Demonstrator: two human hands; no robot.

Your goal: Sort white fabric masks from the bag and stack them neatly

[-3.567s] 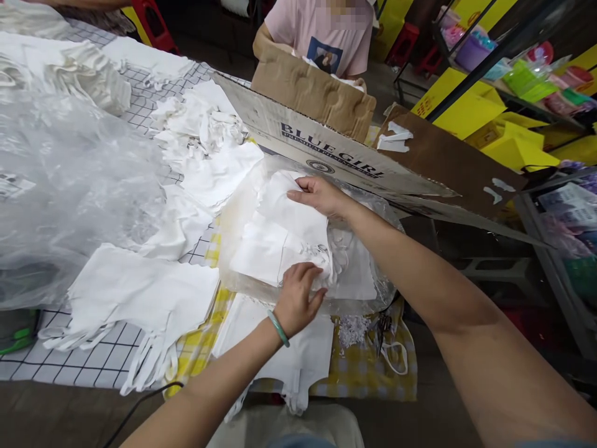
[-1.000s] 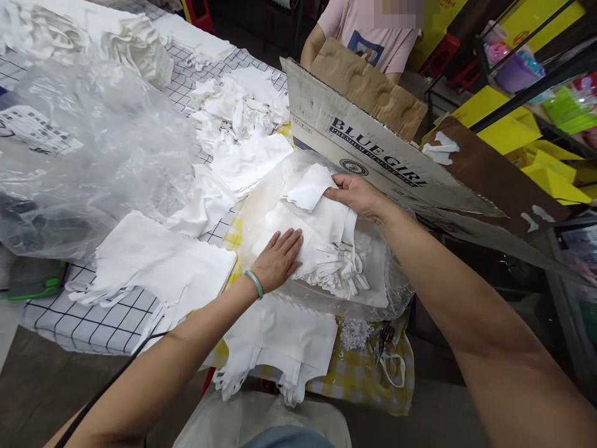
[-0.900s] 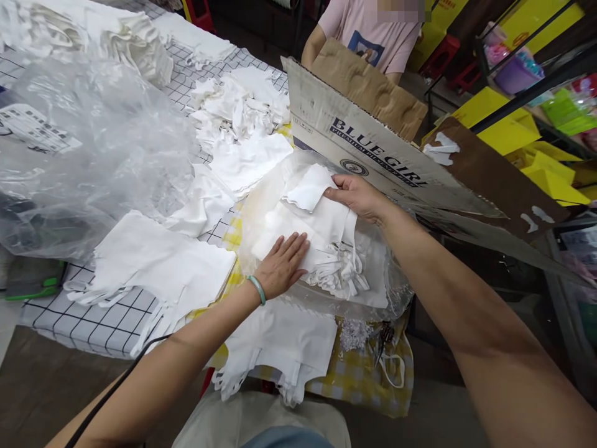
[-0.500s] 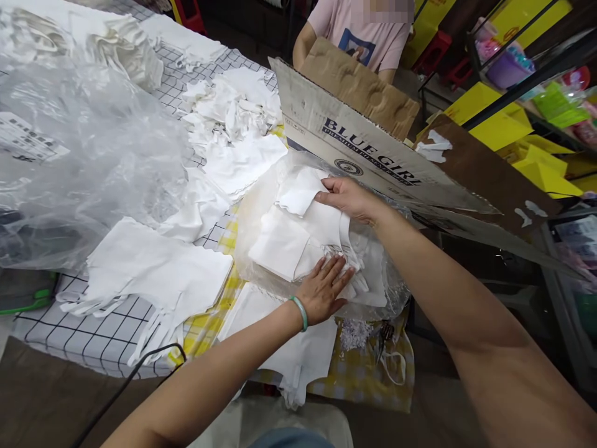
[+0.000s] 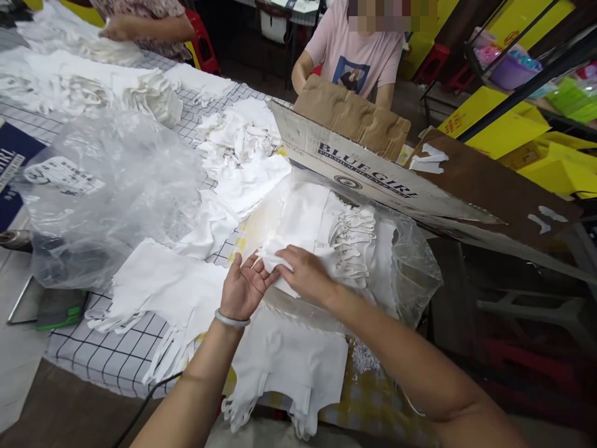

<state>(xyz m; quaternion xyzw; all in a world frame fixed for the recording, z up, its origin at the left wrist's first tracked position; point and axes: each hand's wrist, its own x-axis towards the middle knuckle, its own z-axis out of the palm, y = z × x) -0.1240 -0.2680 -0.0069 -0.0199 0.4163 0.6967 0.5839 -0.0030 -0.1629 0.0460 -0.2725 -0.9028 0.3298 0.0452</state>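
Note:
A stack of white fabric pieces [image 5: 321,230] with bunched ties lies inside a clear plastic bag [image 5: 410,274] on the table. My right hand [image 5: 303,274] pinches the near corner of the top white piece. My left hand [image 5: 245,287], with a pale green bangle at the wrist, lies palm up and fingers apart just under that same corner, touching the fabric. Another flat white piece [image 5: 168,289] lies to the left of my left hand, and one more [image 5: 298,364] hangs over the table's near edge.
A "BLUE GIRL" cardboard box [image 5: 359,174] stands behind the bag, with a person in a pink shirt [image 5: 357,53] behind it. A big crumpled clear plastic sheet [image 5: 107,193] covers the left. More white fabric heaps [image 5: 237,134] lie on the grid-patterned tablecloth [image 5: 107,354]. Another person's arm [image 5: 149,25] is at the far left.
My right hand left the far edge of the stack and came to its near corner, pinching the fabric. My left hand turned palm up beside it. The camera tilted up.

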